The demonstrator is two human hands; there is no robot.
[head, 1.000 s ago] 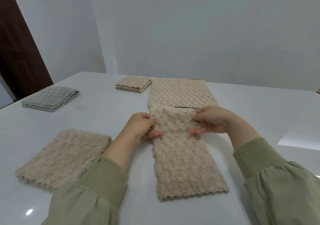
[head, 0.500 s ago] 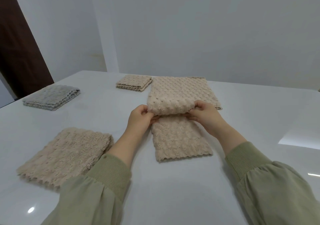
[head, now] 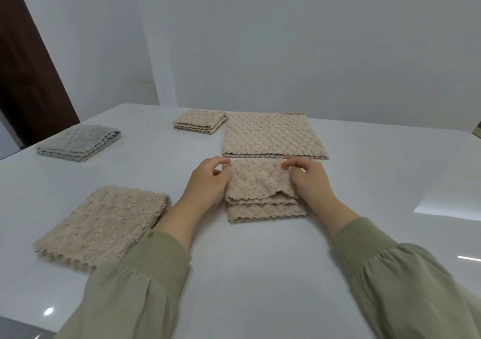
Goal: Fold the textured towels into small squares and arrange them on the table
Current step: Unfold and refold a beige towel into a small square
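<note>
On the bench (head: 247,273), a grey towel (head: 78,143) and a fluffy towel (head: 104,221) lie at the left. In the middle, the left hand (head: 208,183) pinches the far left corner of the folded towel (head: 260,190) and the right hand (head: 309,181) pinches its far right corner, just in front of a flat towel (head: 273,135).

Through the head camera I am looking forward-down, close behind the left hand (head: 208,182) and right hand (head: 309,182) gripping the beige textured towel (head: 257,182).
</note>
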